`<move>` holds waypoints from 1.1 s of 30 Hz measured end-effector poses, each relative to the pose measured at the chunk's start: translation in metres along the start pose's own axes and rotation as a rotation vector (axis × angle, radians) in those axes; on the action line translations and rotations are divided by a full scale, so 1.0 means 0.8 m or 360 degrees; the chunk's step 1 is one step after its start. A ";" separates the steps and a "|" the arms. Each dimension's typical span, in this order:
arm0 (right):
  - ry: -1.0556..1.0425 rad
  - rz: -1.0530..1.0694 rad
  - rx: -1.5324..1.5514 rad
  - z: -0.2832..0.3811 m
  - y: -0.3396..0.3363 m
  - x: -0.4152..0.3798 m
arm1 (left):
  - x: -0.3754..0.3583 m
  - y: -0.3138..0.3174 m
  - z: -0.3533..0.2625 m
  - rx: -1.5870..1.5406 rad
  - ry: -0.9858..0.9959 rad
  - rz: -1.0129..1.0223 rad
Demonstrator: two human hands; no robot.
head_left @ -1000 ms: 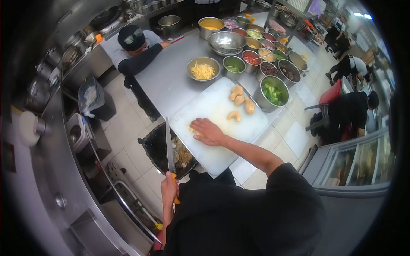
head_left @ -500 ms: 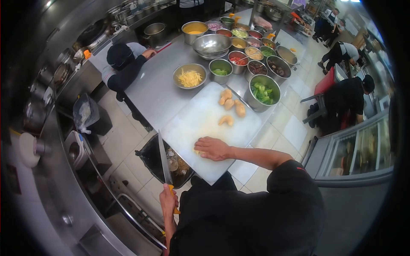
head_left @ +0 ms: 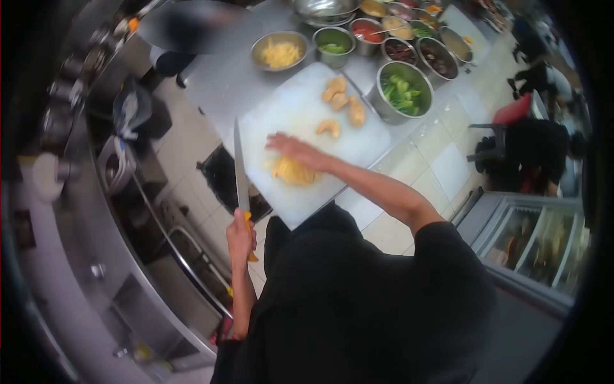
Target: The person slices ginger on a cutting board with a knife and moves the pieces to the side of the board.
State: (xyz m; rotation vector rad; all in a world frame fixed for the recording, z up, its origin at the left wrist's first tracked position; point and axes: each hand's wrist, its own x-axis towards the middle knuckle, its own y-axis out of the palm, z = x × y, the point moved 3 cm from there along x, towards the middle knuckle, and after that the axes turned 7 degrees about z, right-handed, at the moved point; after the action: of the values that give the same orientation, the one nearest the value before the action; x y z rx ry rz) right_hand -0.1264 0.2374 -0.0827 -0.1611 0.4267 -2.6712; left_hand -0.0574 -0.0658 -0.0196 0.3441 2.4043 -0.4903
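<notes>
My left hand grips the yellow handle of a long kitchen knife, its blade pointing away from me beside the cutting board's left edge. On the white cutting board, a pile of yellow cut pieces lies partly under my right hand. That hand is blurred, with its fingers stretched out to the left over the pile. Farther up the board sit several pale tan, rounded chunks, one of them curved.
Beyond the board stand a bowl of yellow strips, a pot of green vegetables and several other filled metal containers. A black-lined bin is below the board's left edge. People work at right; another person is across the table.
My right hand has gone from pressing flat on the board to reaching leftward, and the yellow pile now shows beneath it. The view has shifted, and the knife stays in my left hand.
</notes>
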 end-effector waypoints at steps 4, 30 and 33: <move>0.0071 -0.0410 0.0462 0.030 -0.060 -0.011 | -0.015 0.011 -0.019 0.0001 0.0015 -0.0074; 0.0525 -0.1060 -0.0834 0.059 0.023 -0.105 | 0.041 -0.050 0.004 0.0057 0.0069 0.0247; 0.0435 -0.0894 -0.0820 0.068 0.017 -0.044 | 0.050 -0.058 0.008 0.0048 0.0078 0.0287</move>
State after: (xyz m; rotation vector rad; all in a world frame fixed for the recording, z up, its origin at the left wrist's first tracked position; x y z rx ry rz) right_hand -0.0799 0.2259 -0.0374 -0.0706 1.3290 -3.0679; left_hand -0.1009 -0.1051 -0.0386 0.5865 2.3869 -0.4406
